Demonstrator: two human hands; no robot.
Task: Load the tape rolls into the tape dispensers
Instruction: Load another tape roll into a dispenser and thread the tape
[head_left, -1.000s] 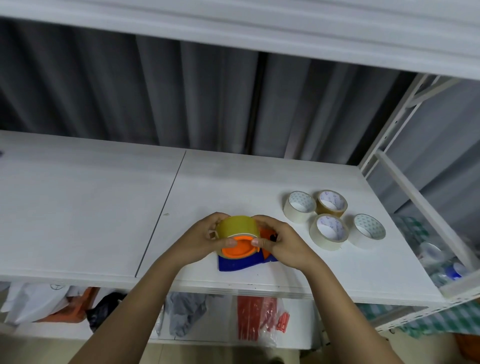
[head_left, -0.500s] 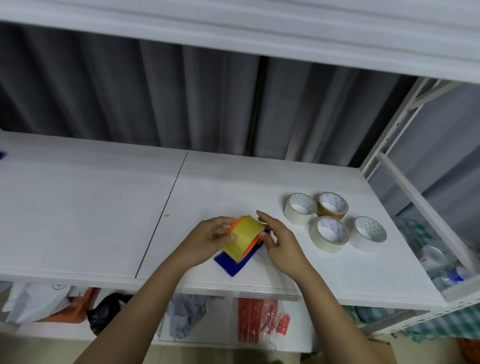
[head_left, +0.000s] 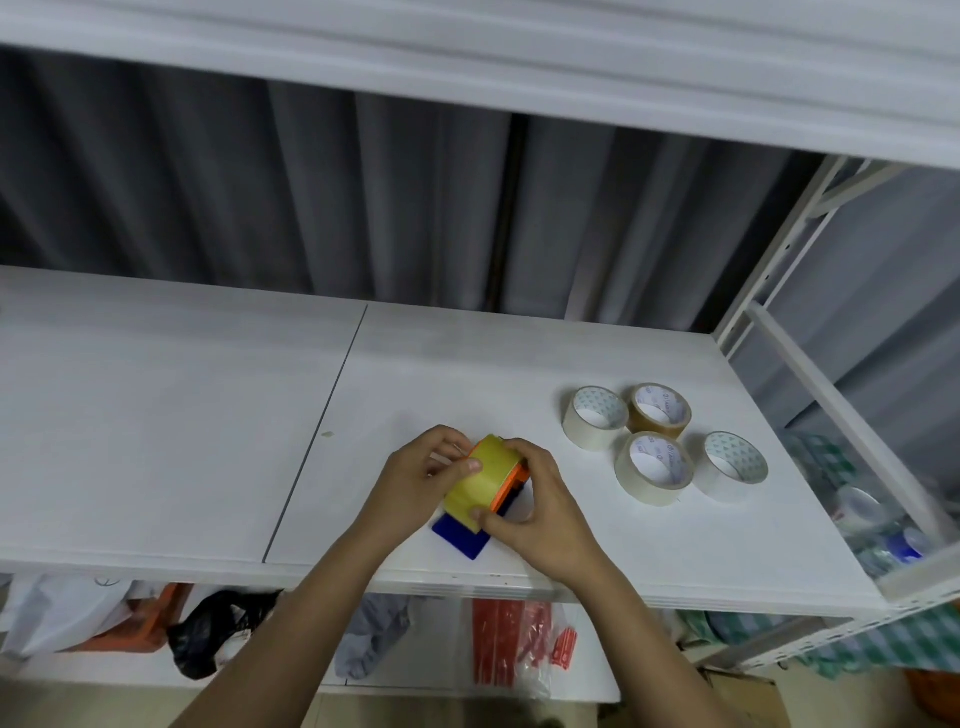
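Yellow tape roll (head_left: 480, 483) on an orange and blue tape dispenser (head_left: 470, 530), near the front edge of the white shelf (head_left: 182, 415). Gripped from both sides: left hand (head_left: 415, 480) curled round the left of the roll, thumb on top; right hand (head_left: 540, 514) curled round the right, thumb pressing low on the roll. Farther back and to the right, four more tape rolls (head_left: 662, 444) lying flat, close together. Behind the shelf, a grey curtain (head_left: 260, 197).
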